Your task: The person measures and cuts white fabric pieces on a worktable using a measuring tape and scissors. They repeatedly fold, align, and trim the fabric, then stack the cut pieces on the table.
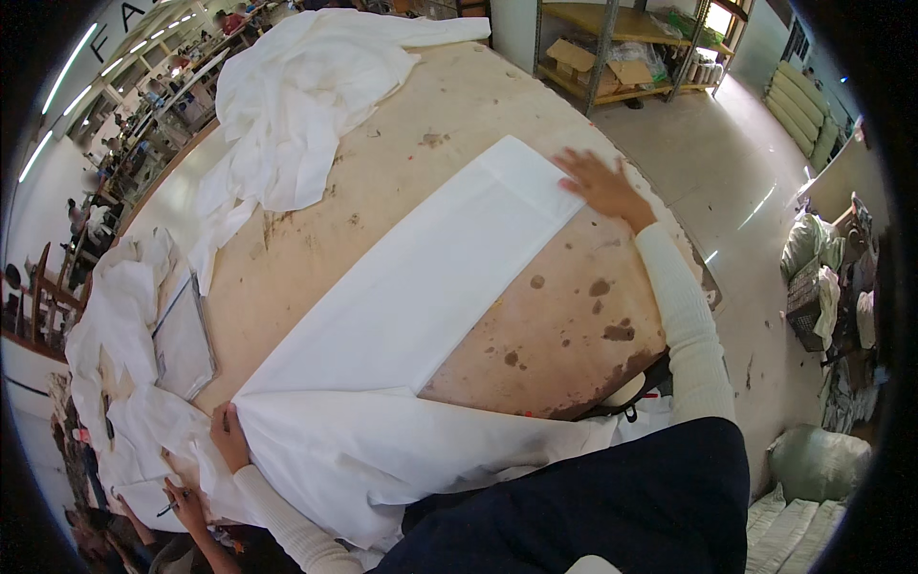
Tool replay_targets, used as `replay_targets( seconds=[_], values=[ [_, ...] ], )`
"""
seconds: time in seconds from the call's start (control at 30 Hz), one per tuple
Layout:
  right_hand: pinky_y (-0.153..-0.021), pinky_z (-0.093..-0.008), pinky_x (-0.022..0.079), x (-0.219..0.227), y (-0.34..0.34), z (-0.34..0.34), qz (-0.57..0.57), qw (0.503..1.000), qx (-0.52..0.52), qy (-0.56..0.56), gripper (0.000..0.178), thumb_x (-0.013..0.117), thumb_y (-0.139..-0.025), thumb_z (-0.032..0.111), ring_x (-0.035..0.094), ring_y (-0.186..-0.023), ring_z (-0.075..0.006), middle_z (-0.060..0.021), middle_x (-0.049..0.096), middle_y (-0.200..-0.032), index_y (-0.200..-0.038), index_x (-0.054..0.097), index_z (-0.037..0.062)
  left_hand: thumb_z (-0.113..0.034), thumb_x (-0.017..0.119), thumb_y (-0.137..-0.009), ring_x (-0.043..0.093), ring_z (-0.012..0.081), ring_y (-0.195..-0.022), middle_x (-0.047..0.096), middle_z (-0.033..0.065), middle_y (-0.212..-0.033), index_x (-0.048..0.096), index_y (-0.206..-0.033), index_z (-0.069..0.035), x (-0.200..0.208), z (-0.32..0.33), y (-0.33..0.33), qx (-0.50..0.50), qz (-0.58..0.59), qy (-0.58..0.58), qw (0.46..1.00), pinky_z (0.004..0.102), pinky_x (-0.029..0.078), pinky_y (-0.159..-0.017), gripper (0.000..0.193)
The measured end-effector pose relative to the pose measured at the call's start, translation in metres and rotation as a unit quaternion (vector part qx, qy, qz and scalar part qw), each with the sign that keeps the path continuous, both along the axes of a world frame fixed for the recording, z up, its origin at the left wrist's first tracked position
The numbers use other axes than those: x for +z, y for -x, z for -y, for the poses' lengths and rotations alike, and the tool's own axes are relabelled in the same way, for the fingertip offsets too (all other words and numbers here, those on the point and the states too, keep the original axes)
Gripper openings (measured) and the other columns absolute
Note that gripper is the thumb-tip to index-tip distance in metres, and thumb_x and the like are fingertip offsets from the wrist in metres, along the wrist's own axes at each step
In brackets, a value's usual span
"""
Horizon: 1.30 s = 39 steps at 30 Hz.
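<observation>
Workshop; stained tan table (535, 316). Long white folded cloth (421, 287) lay diagonally across it. Right hand (601, 184): fingers spread flat on the cloth's far end. Left hand (229, 435): fingers apparently pinched the near edge, grip partly hidden. Metal frame (182, 344) just beyond left fingers.

The near end of the white sheet (411, 306) drops over the table (564, 325) edge, so where it ends is hidden behind the dark clothing. Left hand (229, 435) has its fingertips tucked under the cloth, can't tell the grip. The crumpled white pile (296, 96) covers the far table end. People way back at the upper left are too tiny to make out.
</observation>
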State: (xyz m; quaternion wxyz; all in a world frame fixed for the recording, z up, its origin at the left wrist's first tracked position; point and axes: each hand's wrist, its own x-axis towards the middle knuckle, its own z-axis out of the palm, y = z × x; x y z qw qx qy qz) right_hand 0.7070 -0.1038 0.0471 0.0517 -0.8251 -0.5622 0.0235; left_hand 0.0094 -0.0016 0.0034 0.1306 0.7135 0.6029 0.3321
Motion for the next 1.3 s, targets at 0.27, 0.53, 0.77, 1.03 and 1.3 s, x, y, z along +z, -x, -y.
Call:
replay_targets(
  seconds=[0.27, 0.53, 0.77, 1.03, 1.3],
  values=[
    [-0.079, -0.0437, 0.046, -0.009, -0.021, 0.016, -0.196, 0.952, -0.138, -0.188, 0.039, 0.053, -0.087, 0.040, 0.062, -0.086, -0.0350, -0.0169, 0.065, -0.093, -0.099, 0.064, 0.0048, -0.016, 0.054, -0.091, 0.055, 0.0161, -0.079, 0.061, 0.0084, -0.084, 0.060, -0.094, 0.004, 0.000, 0.000, 0.007, 0.015, 0.014, 0.020, 1.000, 0.0272, 0.044, -0.075, 0.021],
    [-0.056, -0.0272, 0.041, -0.026, 0.000, 0.007, -0.283, 0.919, -0.039, -0.273, 0.024, 0.066, -0.081, 0.026, 0.053, -0.061, -0.0095, -0.0044, 0.056, -0.062, -0.084, 0.057, 0.0044, -0.015, 0.055, -0.090, 0.056, 0.0168, -0.079, 0.063, 0.0100, -0.088, 0.061, -0.095, 0.004, -0.002, 0.008, 0.021, 0.022, 0.019, -0.012, 1.000, 0.0278, 0.045, -0.075, 0.021],
    [-0.061, -0.0299, 0.042, -0.015, 0.013, 0.034, -0.124, 0.942, -0.118, -0.287, 0.019, 0.064, -0.081, 0.025, 0.054, -0.065, -0.0183, -0.0064, 0.060, -0.077, -0.090, 0.059, 0.0094, -0.017, 0.057, -0.089, 0.058, 0.0180, -0.081, 0.064, 0.0121, -0.086, 0.062, -0.096, 0.004, -0.001, -0.003, 0.007, 0.005, -0.009, -0.019, 1.000, 0.0287, 0.045, -0.077, 0.023],
    [-0.063, -0.0354, 0.046, 0.032, 0.168, 0.213, -0.322, 0.945, 0.063, 0.017, 0.031, 0.066, -0.079, 0.029, 0.060, -0.068, -0.0258, -0.0137, 0.061, -0.074, -0.087, 0.060, -0.0008, -0.021, 0.058, -0.089, 0.057, 0.0170, -0.081, 0.064, 0.0096, -0.088, 0.062, -0.096, 0.002, -0.007, -0.005, 0.018, 0.006, 0.008, -0.026, 1.000, 0.0282, 0.045, -0.077, 0.025],
    [-0.076, -0.0358, 0.044, -0.019, 0.216, 0.262, -0.276, 0.950, -0.012, -0.144, 0.035, 0.070, -0.076, 0.028, 0.055, -0.087, -0.0280, -0.0154, 0.054, -0.097, -0.092, 0.060, -0.0012, -0.019, 0.057, -0.090, 0.057, 0.0162, -0.080, 0.063, 0.0079, -0.086, 0.063, -0.095, 0.001, -0.014, -0.007, 0.019, 0.008, 0.029, -0.030, 0.999, 0.0274, 0.045, -0.073, 0.021]
  ],
)
